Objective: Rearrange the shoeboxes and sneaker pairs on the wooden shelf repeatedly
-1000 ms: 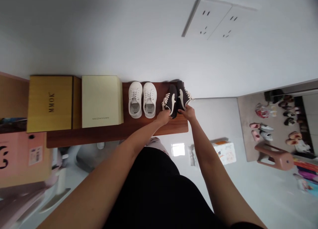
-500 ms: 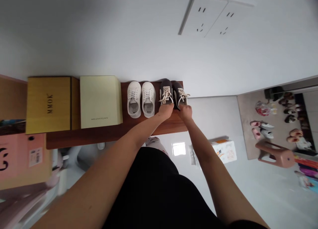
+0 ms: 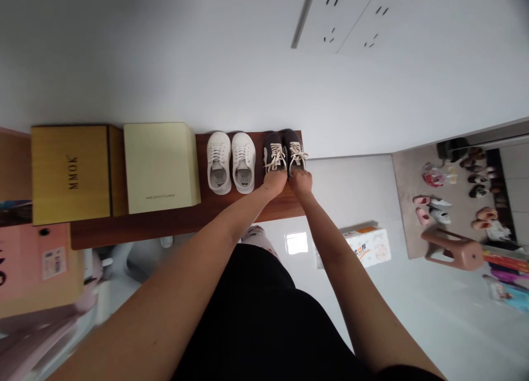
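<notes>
Two dark brown shoes with cream laces stand side by side at the right end of a reddish-brown wooden shelf (image 3: pixel 182 218). My left hand (image 3: pixel 275 180) is closed on the heel of the left dark shoe (image 3: pixel 273 148). The heel of the right dark shoe (image 3: pixel 294 144) is in the grip of my right hand (image 3: pixel 301 181). My fingers hide both heels. Left of them, a white shoe (image 3: pixel 243 162) and its matching white shoe (image 3: pixel 219 162) stand parallel, toes toward the wall.
A pale green box (image 3: pixel 159 166) and a gold box (image 3: pixel 70 174) stand on the shelf's left part. A pink box (image 3: pixel 35 254) is at lower left. On the floor at right are a white package (image 3: pixel 370 248), a pink stool (image 3: pixel 452 249) and several shoes.
The right dark shoe has turned straighter and moved against the left one, with my right hand still on it. The whole view has shifted slightly.
</notes>
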`<action>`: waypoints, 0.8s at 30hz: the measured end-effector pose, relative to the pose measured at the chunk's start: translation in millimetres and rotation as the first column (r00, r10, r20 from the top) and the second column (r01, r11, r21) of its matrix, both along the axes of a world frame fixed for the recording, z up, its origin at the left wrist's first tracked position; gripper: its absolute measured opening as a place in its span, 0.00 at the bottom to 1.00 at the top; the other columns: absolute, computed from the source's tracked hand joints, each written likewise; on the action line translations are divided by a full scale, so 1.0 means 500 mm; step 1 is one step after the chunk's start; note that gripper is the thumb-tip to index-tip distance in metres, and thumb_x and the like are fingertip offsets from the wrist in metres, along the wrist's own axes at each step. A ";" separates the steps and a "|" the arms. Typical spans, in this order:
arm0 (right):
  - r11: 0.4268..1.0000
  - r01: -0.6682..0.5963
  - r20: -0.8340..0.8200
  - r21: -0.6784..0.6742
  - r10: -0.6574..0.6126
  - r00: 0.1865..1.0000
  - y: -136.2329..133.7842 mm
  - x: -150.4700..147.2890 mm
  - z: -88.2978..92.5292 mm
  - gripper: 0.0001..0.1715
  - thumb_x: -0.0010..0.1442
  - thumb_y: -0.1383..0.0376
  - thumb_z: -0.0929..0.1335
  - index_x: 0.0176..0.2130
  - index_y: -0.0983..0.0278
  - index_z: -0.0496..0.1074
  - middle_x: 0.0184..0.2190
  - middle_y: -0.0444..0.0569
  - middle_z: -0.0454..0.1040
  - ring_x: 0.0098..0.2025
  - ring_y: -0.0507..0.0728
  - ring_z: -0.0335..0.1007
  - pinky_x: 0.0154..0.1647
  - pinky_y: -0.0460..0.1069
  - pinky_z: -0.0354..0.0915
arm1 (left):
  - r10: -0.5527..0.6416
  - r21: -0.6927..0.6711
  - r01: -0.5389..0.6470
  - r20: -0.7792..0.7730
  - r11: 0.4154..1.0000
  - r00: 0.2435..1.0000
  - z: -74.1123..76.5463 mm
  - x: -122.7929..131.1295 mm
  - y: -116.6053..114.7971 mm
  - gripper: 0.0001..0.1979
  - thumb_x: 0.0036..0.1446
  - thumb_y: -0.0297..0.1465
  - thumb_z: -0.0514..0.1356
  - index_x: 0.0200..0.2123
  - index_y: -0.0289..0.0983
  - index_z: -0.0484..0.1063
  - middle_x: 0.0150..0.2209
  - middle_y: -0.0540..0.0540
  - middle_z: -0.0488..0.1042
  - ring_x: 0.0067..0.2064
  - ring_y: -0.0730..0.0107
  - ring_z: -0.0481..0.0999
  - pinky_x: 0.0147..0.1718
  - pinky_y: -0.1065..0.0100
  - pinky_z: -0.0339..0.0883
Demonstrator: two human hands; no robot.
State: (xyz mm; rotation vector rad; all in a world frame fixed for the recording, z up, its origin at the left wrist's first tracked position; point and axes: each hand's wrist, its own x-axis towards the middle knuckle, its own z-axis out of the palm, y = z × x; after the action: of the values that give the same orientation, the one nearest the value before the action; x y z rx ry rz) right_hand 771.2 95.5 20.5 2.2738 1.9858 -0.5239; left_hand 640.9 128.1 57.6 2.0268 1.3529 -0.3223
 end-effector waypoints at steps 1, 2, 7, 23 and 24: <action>1.000 0.009 -0.006 0.009 -0.009 1.000 -0.004 -0.002 0.005 0.10 0.67 0.66 0.69 0.47 0.66 0.78 0.47 0.64 0.81 0.54 0.67 0.72 0.58 0.57 0.62 | 0.011 0.003 -0.011 -0.002 1.000 1.000 0.001 -0.001 -0.002 0.19 0.70 0.19 0.49 0.57 0.28 0.74 0.49 0.27 0.82 0.57 0.47 0.82 0.56 0.53 0.74; 0.999 0.022 -0.017 0.027 -0.021 1.000 -0.009 -0.004 0.011 0.11 0.67 0.66 0.69 0.48 0.66 0.78 0.48 0.64 0.81 0.55 0.67 0.72 0.58 0.57 0.62 | 0.024 0.012 -0.025 0.003 1.000 1.000 0.005 -0.002 -0.005 0.18 0.70 0.20 0.50 0.57 0.28 0.74 0.49 0.27 0.82 0.57 0.47 0.82 0.55 0.53 0.74; 0.954 0.189 -0.213 0.231 -0.140 0.967 -0.073 -0.026 0.057 0.17 0.70 0.62 0.66 0.54 0.66 0.76 0.50 0.62 0.79 0.56 0.67 0.72 0.61 0.59 0.65 | 0.041 0.095 -0.072 0.293 0.993 0.955 0.050 -0.049 -0.055 0.14 0.72 0.26 0.52 0.53 0.34 0.75 0.49 0.35 0.82 0.53 0.55 0.82 0.54 0.59 0.72; 0.805 -0.253 -0.192 -0.536 0.175 0.966 -0.271 -0.296 0.063 0.22 0.66 0.61 0.73 0.59 0.63 0.76 0.57 0.62 0.80 0.59 0.69 0.78 0.58 0.57 0.70 | 0.753 -0.265 -0.722 0.021 0.639 0.658 0.001 -0.685 -0.371 0.15 0.54 0.31 0.66 0.20 0.43 0.66 0.26 0.42 0.75 0.45 0.46 0.81 0.50 0.58 0.68; 0.809 -0.270 -0.195 -0.521 0.195 0.961 -0.264 -0.325 0.063 0.23 0.68 0.60 0.73 0.60 0.63 0.76 0.57 0.62 0.80 0.59 0.69 0.78 0.58 0.58 0.70 | 0.790 -0.289 -0.749 0.046 0.596 0.611 -0.006 -0.713 -0.384 0.15 0.52 0.29 0.67 0.19 0.43 0.66 0.25 0.43 0.74 0.44 0.45 0.81 0.50 0.58 0.68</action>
State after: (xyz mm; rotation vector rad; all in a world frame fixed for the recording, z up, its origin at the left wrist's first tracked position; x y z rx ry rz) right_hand 608.8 -36.7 52.0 1.6603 1.8199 -1.0755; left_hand 284.3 -63.8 54.5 1.0595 1.8315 0.0925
